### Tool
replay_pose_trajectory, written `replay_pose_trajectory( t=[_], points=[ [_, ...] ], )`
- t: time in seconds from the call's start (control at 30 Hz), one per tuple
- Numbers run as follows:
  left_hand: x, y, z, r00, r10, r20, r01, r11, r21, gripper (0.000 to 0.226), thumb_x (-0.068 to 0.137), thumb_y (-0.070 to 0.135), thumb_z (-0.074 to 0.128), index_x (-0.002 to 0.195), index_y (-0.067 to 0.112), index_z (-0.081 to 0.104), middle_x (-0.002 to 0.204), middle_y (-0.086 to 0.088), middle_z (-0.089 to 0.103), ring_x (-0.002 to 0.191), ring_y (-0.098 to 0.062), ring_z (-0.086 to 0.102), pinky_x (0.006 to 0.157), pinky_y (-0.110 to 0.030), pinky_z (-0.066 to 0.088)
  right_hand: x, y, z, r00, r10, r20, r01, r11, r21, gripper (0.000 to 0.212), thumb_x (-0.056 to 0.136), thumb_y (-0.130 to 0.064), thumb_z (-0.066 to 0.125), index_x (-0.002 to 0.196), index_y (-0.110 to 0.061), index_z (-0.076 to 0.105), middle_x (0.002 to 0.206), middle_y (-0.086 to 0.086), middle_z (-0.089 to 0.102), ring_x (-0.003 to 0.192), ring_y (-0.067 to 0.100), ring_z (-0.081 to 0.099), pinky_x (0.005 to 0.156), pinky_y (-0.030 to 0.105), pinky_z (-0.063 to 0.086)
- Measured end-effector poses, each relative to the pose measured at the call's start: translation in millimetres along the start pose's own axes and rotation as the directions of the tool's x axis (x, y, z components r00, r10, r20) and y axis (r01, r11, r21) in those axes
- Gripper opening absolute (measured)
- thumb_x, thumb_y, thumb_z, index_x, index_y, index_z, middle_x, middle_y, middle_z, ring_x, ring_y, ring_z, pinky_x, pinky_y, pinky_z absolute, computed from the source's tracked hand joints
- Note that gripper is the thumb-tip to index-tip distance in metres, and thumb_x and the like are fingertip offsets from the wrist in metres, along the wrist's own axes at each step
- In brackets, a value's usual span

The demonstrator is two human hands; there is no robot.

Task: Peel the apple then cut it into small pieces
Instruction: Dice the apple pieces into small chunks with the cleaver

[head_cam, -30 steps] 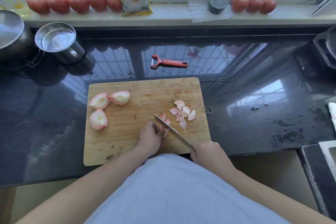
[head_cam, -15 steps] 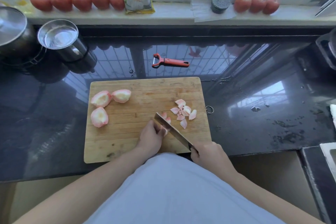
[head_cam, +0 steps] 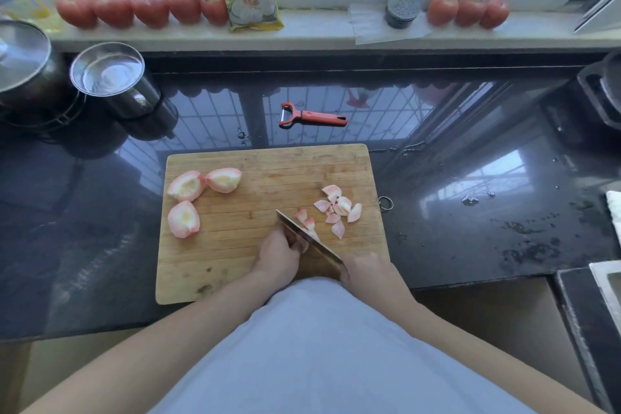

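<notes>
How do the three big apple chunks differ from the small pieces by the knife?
The three big apple chunks are quarter-sized with scooped cores; the small pieces are thin wedges. The chunks lie at the cutting board's left, untouched; the pieces cluster right, beside the knife. Both are peeled, pale with a pink blush.

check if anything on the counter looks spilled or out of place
Yes, slightly: wet droplets and smears spot the dark counter right of the cutting board. The red peeler lies loose behind the board.
</notes>
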State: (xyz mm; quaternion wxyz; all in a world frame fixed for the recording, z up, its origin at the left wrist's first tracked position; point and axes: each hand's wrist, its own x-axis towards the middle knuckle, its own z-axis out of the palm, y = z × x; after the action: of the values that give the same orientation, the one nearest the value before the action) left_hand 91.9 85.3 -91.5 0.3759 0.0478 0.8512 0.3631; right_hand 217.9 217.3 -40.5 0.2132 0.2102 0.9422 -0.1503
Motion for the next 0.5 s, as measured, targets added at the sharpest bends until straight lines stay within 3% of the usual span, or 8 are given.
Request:
replay_pose_trajectory(
  t=[0.07,0.17,0.27,0.33,0.4,0.5],
  points=[
    [-2,1,0,1.000,-0.010,-0.012,0.010,1.000,0.015,0.022,0.097,0.028,0.068,0.088,0.023,0.049,0.097,-0.002,0.064,0.093,-0.025,0.058,0.073,-0.032,0.037,11,-3,4,1.000,0.022,-0.013,-0.021,0.998,0.053,0.017,0.093,-0.020,0.046,0.083,-0.016,0.058,0.078,0.008,0.065,0.073,0.036,0.064,0.062,0.041,0.054],
    [-3,-1,1,1.000,0.001,-0.027,0.000,0.998,0.055,0.025,0.098,0.033,0.066,0.084,0.020,0.050,0.087,0.003,0.061,0.089,-0.022,0.056,0.064,-0.030,0.035,6,-3,-3,0.999,0.029,-0.035,-0.024,0.987,0.157,0.018,0.093,-0.019,0.048,0.078,-0.016,0.057,0.075,0.005,0.063,0.072,0.032,0.060,0.062,0.042,0.052],
    [-7,-1,0,1.000,0.010,-0.030,-0.009,1.000,0.029,0.026,0.100,0.032,0.064,0.083,0.020,0.049,0.082,0.011,0.057,0.081,-0.013,0.052,0.057,-0.019,0.030,-10,6,-9,0.992,0.071,-0.102,-0.043,0.965,0.259,0.037,0.093,-0.017,0.051,0.060,-0.024,0.036,0.057,-0.005,0.045,0.061,0.026,0.046,0.054,0.038,0.039],
    [-7,-4,0,0.999,0.013,-0.041,-0.013,1.000,0.014,0.025,0.099,0.035,0.064,0.085,0.019,0.052,0.084,0.006,0.059,0.082,-0.016,0.054,0.058,-0.022,0.031,-17,13,-7,0.993,0.059,-0.105,-0.035,0.975,0.219,0.034,0.091,-0.018,0.054,0.061,-0.020,0.038,0.055,-0.003,0.043,0.059,0.028,0.046,0.052,0.037,0.035],
    [-6,-6,0,0.998,0.025,-0.052,-0.024,0.999,0.026,0.022,0.098,0.035,0.067,0.088,0.019,0.054,0.088,0.005,0.062,0.086,-0.019,0.057,0.059,-0.025,0.034,-21,16,-5,0.994,0.034,-0.103,-0.016,0.985,0.173,0.025,0.090,-0.018,0.056,0.067,-0.012,0.048,0.058,0.001,0.047,0.057,0.030,0.047,0.052,0.036,0.040],
    [-4,-6,-1,0.996,0.042,-0.073,-0.040,0.999,0.020,0.016,0.096,0.029,0.069,0.088,0.023,0.056,0.089,0.007,0.064,0.087,-0.018,0.058,0.060,-0.026,0.035,-22,18,-3,0.995,-0.005,-0.104,0.020,0.989,0.145,0.020,0.088,-0.017,0.058,0.071,-0.012,0.050,0.060,0.005,0.050,0.055,0.030,0.042,0.052,0.037,0.043]
  ],
)
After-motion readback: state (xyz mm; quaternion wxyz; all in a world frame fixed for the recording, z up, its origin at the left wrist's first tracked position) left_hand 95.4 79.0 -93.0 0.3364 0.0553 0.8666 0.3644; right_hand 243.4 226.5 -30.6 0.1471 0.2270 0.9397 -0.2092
